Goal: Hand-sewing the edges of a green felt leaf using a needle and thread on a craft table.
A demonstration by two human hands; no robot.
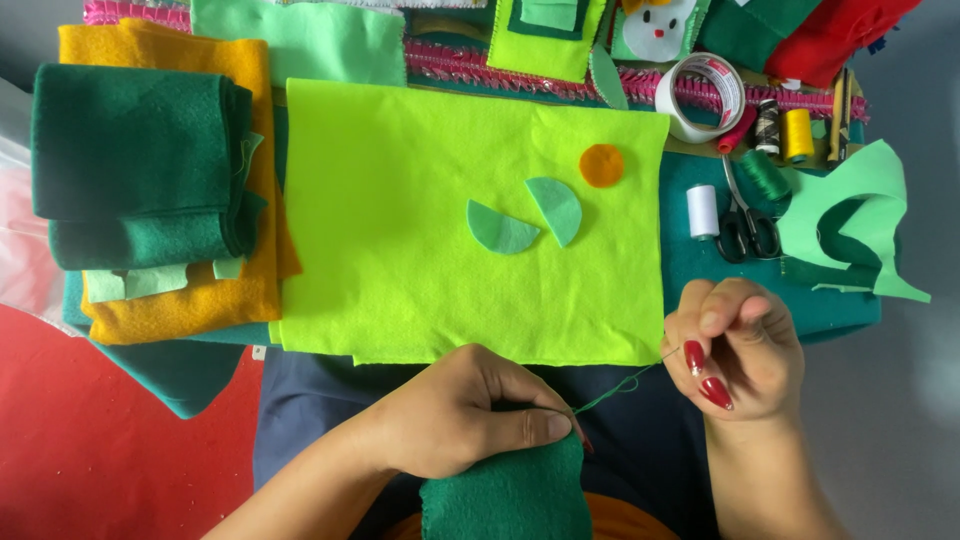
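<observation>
Dark green felt piece (508,495) pinched in the left hand (455,410), nearest the camera.
Right hand (735,345) closes its fingertips on green thread (618,385), drawn taut between both; lime felt sheet (400,240) lies beyond, scissors (745,225) near its right edge.

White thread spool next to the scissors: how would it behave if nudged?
The white thread spool stands upright on soft teal felt, so it probably tips easily. Once down, its round body would likely roll. It looks small and probably light.
</observation>
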